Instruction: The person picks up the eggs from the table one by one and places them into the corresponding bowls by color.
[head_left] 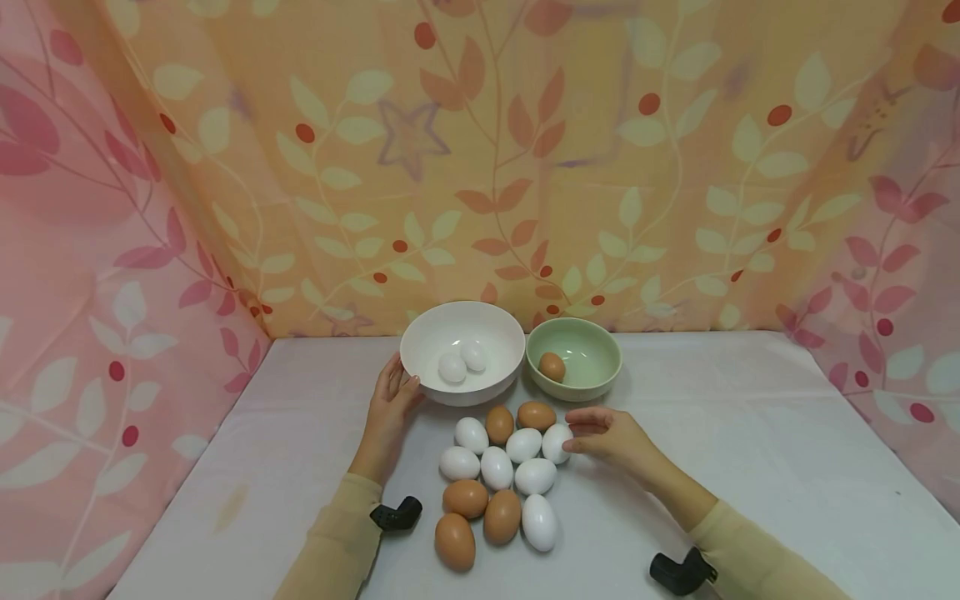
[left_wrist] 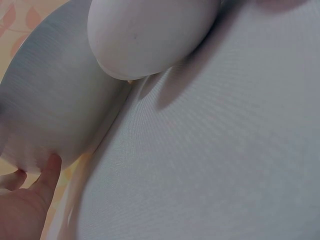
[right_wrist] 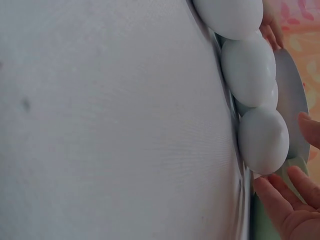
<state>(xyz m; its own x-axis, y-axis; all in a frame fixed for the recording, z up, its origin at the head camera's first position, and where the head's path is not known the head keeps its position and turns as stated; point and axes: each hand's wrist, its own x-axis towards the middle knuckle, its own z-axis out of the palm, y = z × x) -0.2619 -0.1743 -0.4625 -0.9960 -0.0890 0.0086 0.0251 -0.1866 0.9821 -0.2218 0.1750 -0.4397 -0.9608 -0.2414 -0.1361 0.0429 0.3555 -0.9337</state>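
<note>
My left hand point(head_left: 387, 408) rests against the left side of the white bowl point(head_left: 464, 392), with thumb and fingertips on its outer wall, as the left wrist view also shows. Two white eggs point(head_left: 452, 367) lie in that bowl. My right hand point(head_left: 617, 437) reaches in from the right, thumb and fingers spread at the right-most white egg point(head_left: 557, 443) of the group. In the right wrist view the thumb stands apart from this egg point(right_wrist: 264, 141), and the fingertips are close by its end. Whether they touch it, I cannot tell.
Several white and brown eggs point(head_left: 466, 498) lie close together on the white-covered table point(head_left: 300, 467), in front of the bowls. A green bowl point(head_left: 592, 379) with one brown egg point(head_left: 552, 367) stands right of the white bowl. Patterned cloth point(head_left: 480, 167) hangs behind and at both sides.
</note>
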